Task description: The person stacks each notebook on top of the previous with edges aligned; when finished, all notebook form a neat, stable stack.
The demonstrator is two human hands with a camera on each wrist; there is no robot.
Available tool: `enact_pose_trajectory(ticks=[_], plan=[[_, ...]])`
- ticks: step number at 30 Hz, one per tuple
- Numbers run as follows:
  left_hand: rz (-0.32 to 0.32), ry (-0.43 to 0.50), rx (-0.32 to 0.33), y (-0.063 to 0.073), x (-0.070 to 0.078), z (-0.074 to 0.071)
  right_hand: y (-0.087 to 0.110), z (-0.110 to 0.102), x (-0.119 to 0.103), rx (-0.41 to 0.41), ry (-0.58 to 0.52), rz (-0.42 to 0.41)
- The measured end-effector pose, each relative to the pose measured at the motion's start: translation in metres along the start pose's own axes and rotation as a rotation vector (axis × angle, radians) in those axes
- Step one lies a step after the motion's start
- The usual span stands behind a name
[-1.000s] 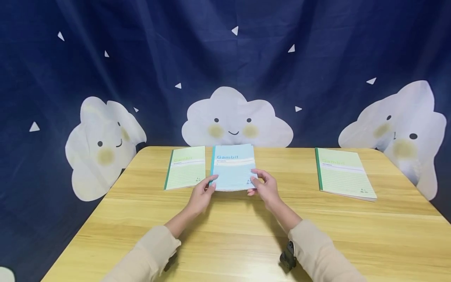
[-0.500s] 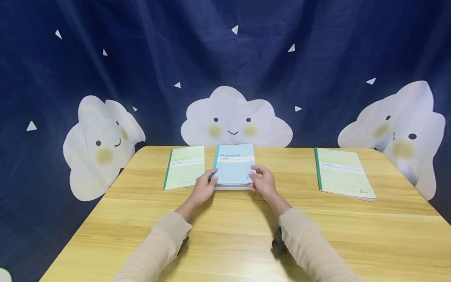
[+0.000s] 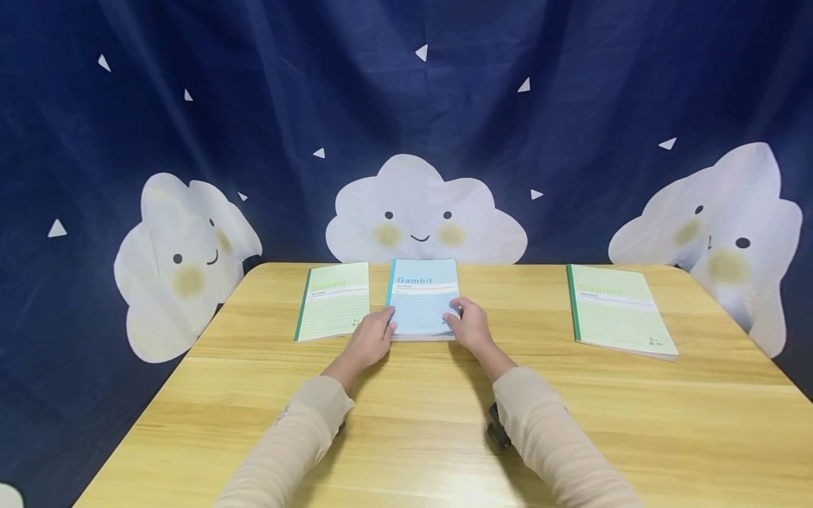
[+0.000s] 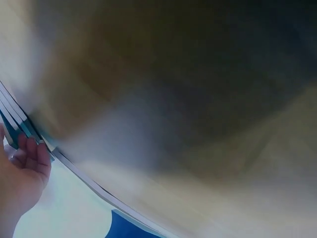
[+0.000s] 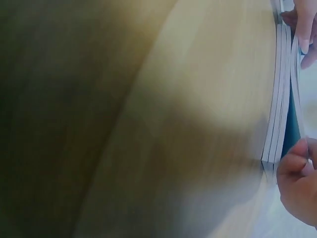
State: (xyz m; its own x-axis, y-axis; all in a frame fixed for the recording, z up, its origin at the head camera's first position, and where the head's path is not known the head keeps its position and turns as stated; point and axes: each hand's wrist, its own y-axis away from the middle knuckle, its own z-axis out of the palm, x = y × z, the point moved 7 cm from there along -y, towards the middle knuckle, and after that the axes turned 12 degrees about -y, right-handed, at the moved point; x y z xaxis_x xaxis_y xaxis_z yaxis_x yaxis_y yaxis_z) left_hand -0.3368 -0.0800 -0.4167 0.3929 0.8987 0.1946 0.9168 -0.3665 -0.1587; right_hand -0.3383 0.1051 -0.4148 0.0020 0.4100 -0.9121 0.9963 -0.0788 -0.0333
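Far side of table (image 3: 419,423): top notebook (image 3: 424,296) lies over notebook pile (image 5: 279,94), between left hand (image 3: 370,336) and right hand (image 3: 471,328). Left notebook (image 3: 333,300) just beside; right notebook (image 3: 619,310) well apart. Curtain (image 3: 406,106) behind table.

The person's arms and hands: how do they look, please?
The left sleeve and right sleeve are pale beige and long. The left one bears a small dark marking, unreadable here. A black device shows beneath the right one. The left hand and right hand are bare.
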Motion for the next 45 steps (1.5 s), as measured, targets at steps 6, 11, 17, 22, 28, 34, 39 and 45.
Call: enact_pose_trajectory(ticks=[6,11,17,22,28,34,39,45], plan=[[0.0,-0.073,-0.022,-0.002,0.002,0.003,0.001,-0.001,-0.003,0.008,0.068,0.0],[-0.014,-0.124,-0.043,-0.001,0.005,0.003,0.005,-0.001,-0.008,0.013,0.145,-0.034],[-0.012,-0.212,-0.08,0.001,0.008,0.005,0.009,0.002,-0.01,0.014,0.331,-0.106],[-0.003,-0.266,-0.113,0.002,0.011,0.007,0.009,0.004,-0.01,-0.001,0.401,-0.131],[-0.007,-0.277,-0.128,0.005,0.012,0.006,0.008,0.006,-0.01,-0.012,0.432,-0.132],[0.041,-0.196,-0.006,0.019,0.0,-0.009,0.017,0.001,-0.021,0.021,0.55,-0.217],[0.019,-0.194,0.096,0.038,-0.036,-0.022,0.035,0.008,-0.039,0.008,0.606,-0.474],[0.038,-0.224,0.097,0.066,-0.079,-0.024,0.052,0.034,-0.043,-0.18,0.638,-0.523]])
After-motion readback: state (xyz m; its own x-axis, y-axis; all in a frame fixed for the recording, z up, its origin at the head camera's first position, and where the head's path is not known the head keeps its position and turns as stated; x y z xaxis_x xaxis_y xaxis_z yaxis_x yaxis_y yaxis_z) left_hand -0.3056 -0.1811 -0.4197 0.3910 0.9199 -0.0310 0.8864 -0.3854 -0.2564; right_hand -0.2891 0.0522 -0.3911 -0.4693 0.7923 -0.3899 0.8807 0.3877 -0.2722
